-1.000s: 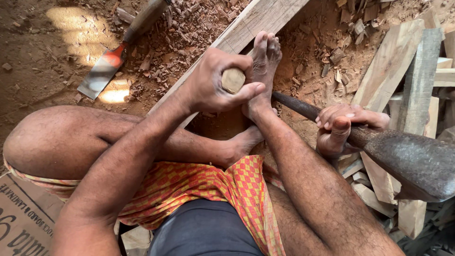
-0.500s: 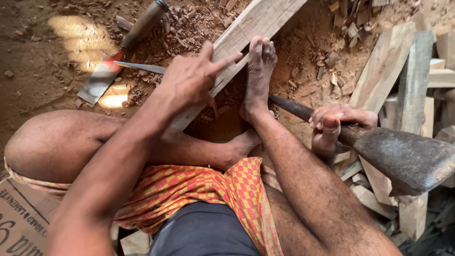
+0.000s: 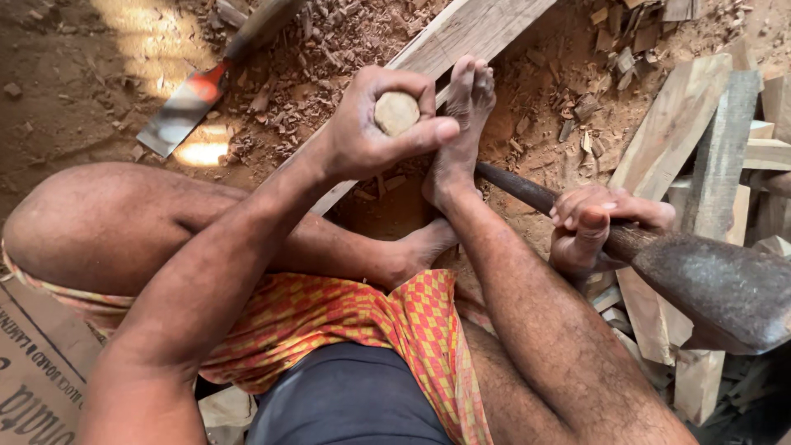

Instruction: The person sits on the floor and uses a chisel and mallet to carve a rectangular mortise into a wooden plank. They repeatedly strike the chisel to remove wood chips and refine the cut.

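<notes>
The left hand (image 3: 362,136), splayed open over the plank (image 3: 461,33) half a second ago, is now clenched around a round wooden piece (image 3: 396,112) above it; the right hand (image 3: 589,227) stays clamped on the adze handle (image 3: 527,191), blade low.

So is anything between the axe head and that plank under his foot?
Nothing visible blocks it. The right hand holds the axe off to the side; the left hand grips a round wooden handle above the plank, beside the foot.
</notes>
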